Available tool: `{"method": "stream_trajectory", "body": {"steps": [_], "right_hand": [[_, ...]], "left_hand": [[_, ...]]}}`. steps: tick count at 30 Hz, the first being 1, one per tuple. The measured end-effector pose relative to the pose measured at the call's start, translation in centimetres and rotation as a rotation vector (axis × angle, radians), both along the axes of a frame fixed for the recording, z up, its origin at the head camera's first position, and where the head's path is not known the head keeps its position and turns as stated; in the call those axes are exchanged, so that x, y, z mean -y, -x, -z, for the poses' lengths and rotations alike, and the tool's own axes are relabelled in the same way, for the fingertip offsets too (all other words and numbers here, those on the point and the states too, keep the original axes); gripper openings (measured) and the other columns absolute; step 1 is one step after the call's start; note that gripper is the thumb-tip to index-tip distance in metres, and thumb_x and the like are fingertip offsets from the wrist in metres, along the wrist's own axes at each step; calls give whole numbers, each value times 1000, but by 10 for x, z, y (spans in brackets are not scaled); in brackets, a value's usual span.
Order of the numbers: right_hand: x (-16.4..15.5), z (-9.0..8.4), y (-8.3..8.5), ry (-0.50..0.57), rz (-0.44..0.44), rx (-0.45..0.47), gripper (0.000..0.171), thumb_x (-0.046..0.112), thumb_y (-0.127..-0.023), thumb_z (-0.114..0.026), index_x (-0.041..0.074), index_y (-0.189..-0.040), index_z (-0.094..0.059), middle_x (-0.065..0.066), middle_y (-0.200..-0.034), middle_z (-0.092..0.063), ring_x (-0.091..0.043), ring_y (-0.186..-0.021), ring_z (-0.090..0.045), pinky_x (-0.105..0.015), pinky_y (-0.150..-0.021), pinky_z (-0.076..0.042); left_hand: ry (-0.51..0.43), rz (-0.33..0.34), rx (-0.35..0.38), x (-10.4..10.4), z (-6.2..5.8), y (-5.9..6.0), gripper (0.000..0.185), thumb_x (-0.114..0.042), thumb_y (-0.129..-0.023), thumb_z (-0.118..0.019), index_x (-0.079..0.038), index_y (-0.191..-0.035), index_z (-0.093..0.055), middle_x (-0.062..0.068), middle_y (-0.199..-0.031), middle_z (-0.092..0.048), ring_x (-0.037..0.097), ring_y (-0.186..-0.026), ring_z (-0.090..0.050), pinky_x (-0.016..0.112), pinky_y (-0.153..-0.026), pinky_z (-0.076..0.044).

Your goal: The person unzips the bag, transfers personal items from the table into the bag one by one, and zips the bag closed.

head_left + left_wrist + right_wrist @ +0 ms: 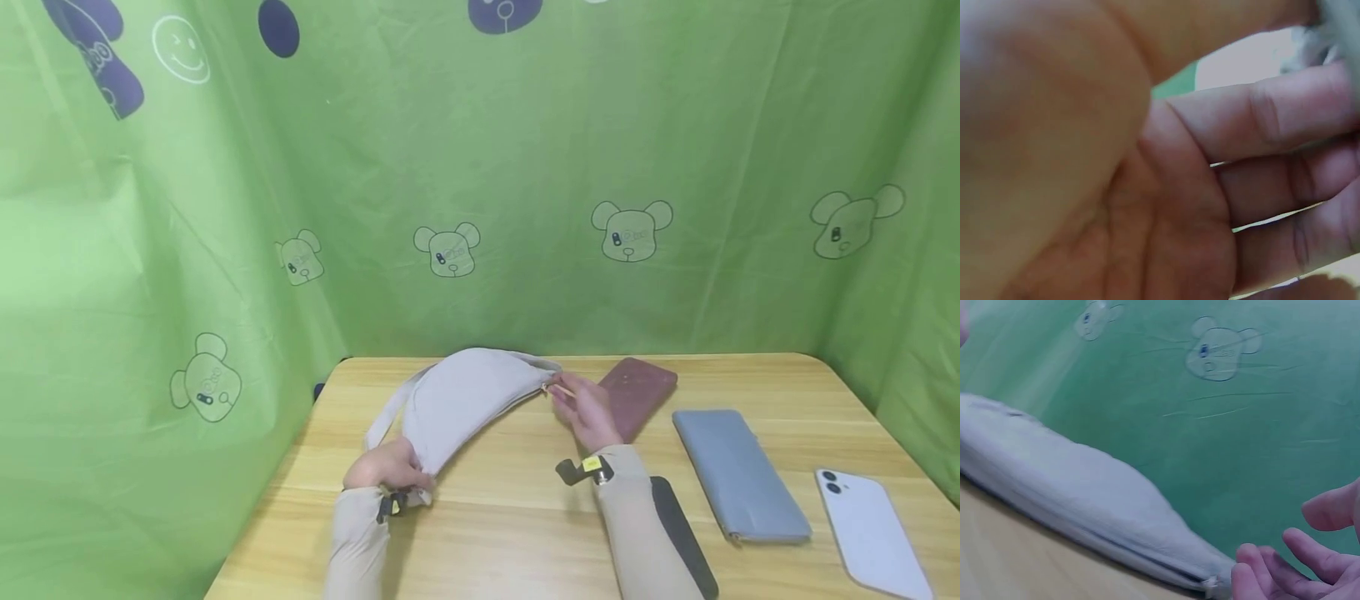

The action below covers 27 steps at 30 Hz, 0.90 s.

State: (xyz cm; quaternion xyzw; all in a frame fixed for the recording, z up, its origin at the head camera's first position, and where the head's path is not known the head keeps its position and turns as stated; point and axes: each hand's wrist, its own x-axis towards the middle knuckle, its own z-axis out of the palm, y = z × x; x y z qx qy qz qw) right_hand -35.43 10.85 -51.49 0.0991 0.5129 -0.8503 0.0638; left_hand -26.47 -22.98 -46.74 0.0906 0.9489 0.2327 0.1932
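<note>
A pale grey crescent-shaped sling bag lies on the wooden table, its strap looping off to the left. My left hand grips the bag's lower left end; in the left wrist view the palm fills the frame, with a bit of grey fabric past the curled fingers. My right hand pinches the small tan zipper pull at the bag's right tip. In the right wrist view the bag stretches left from its zipper end, beside my fingertips.
To the right of the bag lie a maroon wallet, a long grey-blue pouch and a white phone face down. A black flat object lies by my right forearm. Green printed cloth walls in the table.
</note>
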Motion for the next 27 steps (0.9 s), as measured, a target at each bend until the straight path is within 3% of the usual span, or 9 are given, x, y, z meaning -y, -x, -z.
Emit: {"method": "stream_trajectory", "body": {"steps": [4,11,17,20,23,27], "right_hand": [[-17,-9,-5,12,3,-6,26,21,-108,-51,10,-132,-54,10,-107,-69,-9,-110,-65,-24,-104,-51],[-41,-31,-17,-23,43,-24,18,23,-108,-53,15,-123,-58,12,-104,-69,-6,-106,-65,-23,-100,-52],[-68,-55,-19,-130,59,-102,20,23,-107,-56,14,-124,-60,13,-100,-74,-3,-98,-69,-22,-94,-54],[-82,-60,-22,-183,84,-105,19,23,-106,-57,14,-123,-61,14,-96,-75,-2,-94,-70,-21,-90,-57],[-93,-58,-28,-253,109,-74,22,23,-106,-58,12,-125,-60,15,-94,-73,-3,-94,-70,-22,-88,-58],[-101,-45,-33,-357,109,-10,40,23,-106,-56,5,-142,-51,12,-99,-70,-5,-94,-67,-23,-86,-59]], "left_hand": [[-1,-5,16,-1,6,3,40,-30,-80,-83,-15,-52,-60,-10,-45,-48,4,-45,-41,19,-45,-34],[-49,-4,-4,3,2,5,40,-31,-82,-84,-13,-55,-61,-10,-48,-45,6,-48,-39,21,-47,-32],[-94,-35,-217,0,-5,17,20,-24,-91,-75,-6,-82,-72,-1,-70,-65,12,-63,-55,28,-61,-48],[-97,-80,-343,-9,-4,23,15,-23,-93,-72,-8,-90,-70,2,-77,-68,14,-67,-59,31,-64,-50],[-81,-105,-459,-19,0,29,15,-23,-93,-71,-8,-93,-69,3,-74,-64,15,-63,-56,32,-59,-47],[-20,-84,-560,-30,9,34,20,-26,-93,-73,-6,-92,-69,1,-70,-60,14,-61,-53,34,-60,-48]]}}
